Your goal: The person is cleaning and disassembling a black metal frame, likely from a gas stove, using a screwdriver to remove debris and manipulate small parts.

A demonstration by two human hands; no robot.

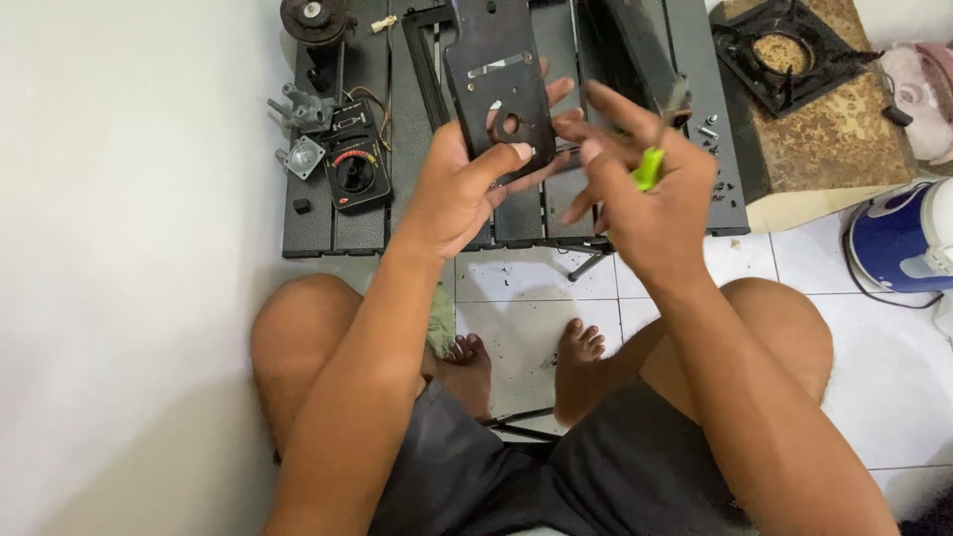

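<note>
My left hand [459, 189] grips a flat black metal plate [496, 69] with a round hole and slots, held upright over a low black slatted table [357, 228]. My right hand [640, 189] is beside it, fingers spread toward the plate's right edge, with a green-handled tool [650, 164], likely a screwdriver, held in the palm. Its tip is blurred. Both hands hover above the table's front edge.
On the table's left lie a black control dial with a coloured scale [354, 171], grey metal fittings [298, 129] and a round black part [314, 18]. Loose screws [709, 127] lie at the right. A rusty burner [784, 50] and a blue-white appliance [908, 238] stand on the right.
</note>
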